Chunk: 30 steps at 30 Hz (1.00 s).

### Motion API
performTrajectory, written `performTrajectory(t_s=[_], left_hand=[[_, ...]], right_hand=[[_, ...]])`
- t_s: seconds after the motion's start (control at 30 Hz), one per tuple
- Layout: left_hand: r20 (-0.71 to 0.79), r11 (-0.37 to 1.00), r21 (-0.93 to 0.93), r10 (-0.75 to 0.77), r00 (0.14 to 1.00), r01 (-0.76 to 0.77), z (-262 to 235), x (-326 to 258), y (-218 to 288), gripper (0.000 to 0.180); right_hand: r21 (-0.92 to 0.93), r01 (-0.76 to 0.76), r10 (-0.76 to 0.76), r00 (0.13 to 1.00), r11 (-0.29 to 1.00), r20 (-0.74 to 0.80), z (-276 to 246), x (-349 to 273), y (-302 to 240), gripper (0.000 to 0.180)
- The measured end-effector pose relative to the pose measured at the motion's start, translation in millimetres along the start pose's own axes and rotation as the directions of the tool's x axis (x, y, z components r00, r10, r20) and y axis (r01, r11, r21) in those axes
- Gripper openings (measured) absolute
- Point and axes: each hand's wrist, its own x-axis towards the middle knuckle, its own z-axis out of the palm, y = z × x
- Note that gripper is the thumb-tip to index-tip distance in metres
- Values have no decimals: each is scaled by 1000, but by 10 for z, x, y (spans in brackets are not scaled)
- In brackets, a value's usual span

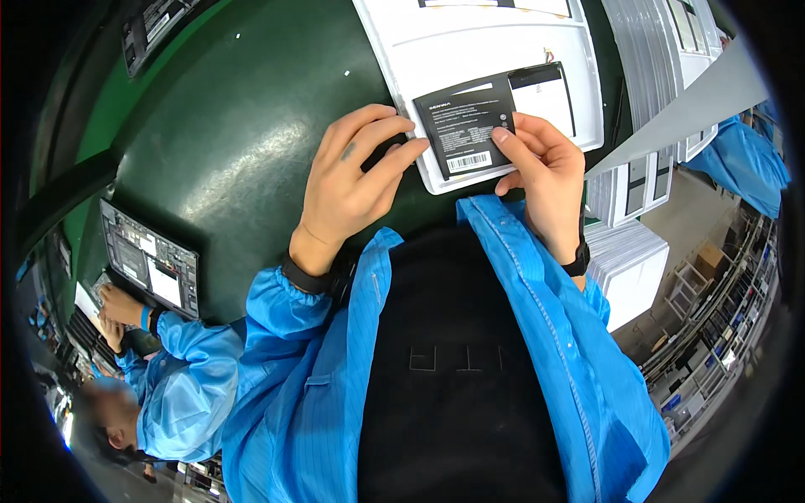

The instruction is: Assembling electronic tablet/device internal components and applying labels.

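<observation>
A flat black battery pack point(466, 126) with a white-printed label and barcode is tilted over the near end of a white plastic tray point(465, 42). My right hand point(545, 163) grips its right side, thumb on the label and the other fingers beyond or under the edge. At the battery's left edge is my left hand point(356, 172), its fingers bent and apart, with fingertips by the tray rim. Whether they press on the battery is hard to tell. A second battery point(541, 96), with a white area and a small coloured wire lead, lies in the tray, partly covered by the first.
Stacked white trays point(633, 268) stand to the right, with a pale sheet point(688, 105) jutting over them. An opened laptop base point(153, 256) lies on the green table point(251, 109) at left, beside a co-worker in blue point(189, 398). Another device point(158, 29) sits far left.
</observation>
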Motion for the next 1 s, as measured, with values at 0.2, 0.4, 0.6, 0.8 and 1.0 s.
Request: performTrajectory(t_s=[0.2, 0.4, 0.6, 0.8, 1.0], left_hand=[[-14, 1000, -15, 12, 1000, -12, 28, 4, -9, 29], [-12, 999, 5, 38, 999, -38, -1, 2, 12, 35], [41, 992, 6, 129, 991, -129, -10, 73, 29, 32], [117, 984, -4, 177, 977, -178, 9, 106, 22, 27], [167, 983, 14, 179, 970, -184, 1, 113, 25, 27]], right_hand=[[-61, 18, -19, 1000, 998, -23, 18, 5, -10, 27], [-74, 13, -16, 999, 997, -31, 42, -5, -27, 27], [-73, 17, -19, 999, 997, -32, 40, -11, -18, 27], [-61, 16, -17, 999, 998, -27, 37, -7, -9, 27], [-66, 28, -30, 999, 997, -31, 31, -12, 3, 28]])
